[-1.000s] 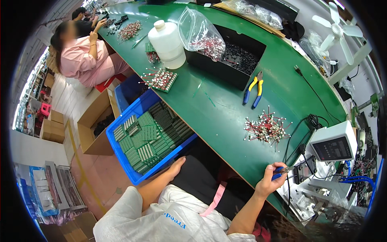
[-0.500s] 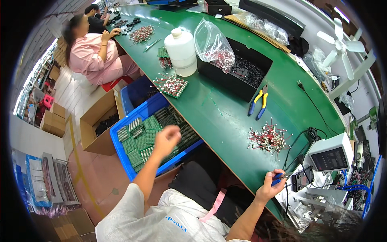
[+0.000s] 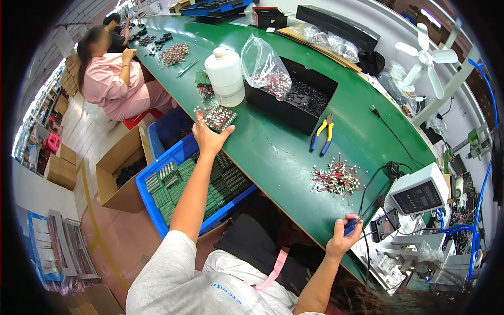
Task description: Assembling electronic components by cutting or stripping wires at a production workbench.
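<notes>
My left hand [image 3: 211,140] reaches to the table edge and grips a green circuit board panel [image 3: 226,119], thumb at its near right corner and fingers at its left side. White-tipped red wires stand up from the panel, which lies on the table. At the lower right, my right hand [image 3: 342,236] is closed around small blue-handled pliers [image 3: 350,226]; their jaws are hard to make out. Beyond that hand lies a pile of red and white wires [image 3: 338,178]. Below my left forearm, a blue crate [image 3: 152,207] holds many green circuit boards [image 3: 181,181].
A white plastic bottle [image 3: 224,79] stands behind the panel, beside a black box [image 3: 286,113] with a clear bag [image 3: 262,58] of wires. Yellow-and-blue cutters [image 3: 322,135] lie mid-table. A white control unit [image 3: 420,189] stands right. A co-worker in pink [image 3: 113,79] sits far left.
My left hand has moved from above the blue crate forward to the wired panel and taken hold of it. My right hand still holds the pliers. The whole view has shifted slightly.
</notes>
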Available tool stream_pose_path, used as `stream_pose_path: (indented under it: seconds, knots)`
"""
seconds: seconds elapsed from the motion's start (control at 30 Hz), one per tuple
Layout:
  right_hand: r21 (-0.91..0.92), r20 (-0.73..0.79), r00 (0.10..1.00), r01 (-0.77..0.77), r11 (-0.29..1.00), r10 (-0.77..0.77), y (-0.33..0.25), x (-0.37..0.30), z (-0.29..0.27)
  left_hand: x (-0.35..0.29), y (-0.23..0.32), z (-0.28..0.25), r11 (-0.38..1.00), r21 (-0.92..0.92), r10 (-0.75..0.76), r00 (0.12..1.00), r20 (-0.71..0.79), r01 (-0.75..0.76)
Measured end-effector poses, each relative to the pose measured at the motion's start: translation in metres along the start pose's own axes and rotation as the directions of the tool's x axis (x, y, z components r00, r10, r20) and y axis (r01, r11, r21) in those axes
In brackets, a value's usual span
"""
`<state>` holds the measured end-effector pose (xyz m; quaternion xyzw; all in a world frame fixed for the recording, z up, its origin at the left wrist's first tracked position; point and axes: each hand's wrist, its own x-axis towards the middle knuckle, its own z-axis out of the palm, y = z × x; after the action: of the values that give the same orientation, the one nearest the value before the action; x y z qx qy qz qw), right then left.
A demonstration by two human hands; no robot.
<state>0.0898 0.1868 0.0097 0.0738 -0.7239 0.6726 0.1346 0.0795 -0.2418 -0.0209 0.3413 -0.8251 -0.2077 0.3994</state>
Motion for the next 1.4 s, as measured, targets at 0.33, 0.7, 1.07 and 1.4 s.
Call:
stream_pose_path:
  seconds: [0.33,0.7,1.07,1.4]
  knots:
    - [0.013,-0.047,0.999,0.010,1.000,-0.010,-0.002,0.001,0.000,-0.056,0.043,-0.056,0.910,-0.376,0.173,0.984,-0.042,-0.176]
    - [0.286,0.388,0.900,-0.323,0.902,0.199,-0.039,0.017,0.037,-0.144,0.123,-0.069,0.479,-0.872,0.526,0.764,0.375,0.099]
    - [0.373,0.390,0.864,-0.465,0.803,0.320,-0.020,0.004,0.025,-0.169,0.162,-0.075,0.050,-0.841,0.554,0.685,0.473,0.539]
    - [0.606,0.235,0.868,-0.483,0.632,0.438,-0.017,-0.016,0.040,-0.183,0.156,-0.054,-0.411,-0.123,0.341,0.277,0.898,0.903]
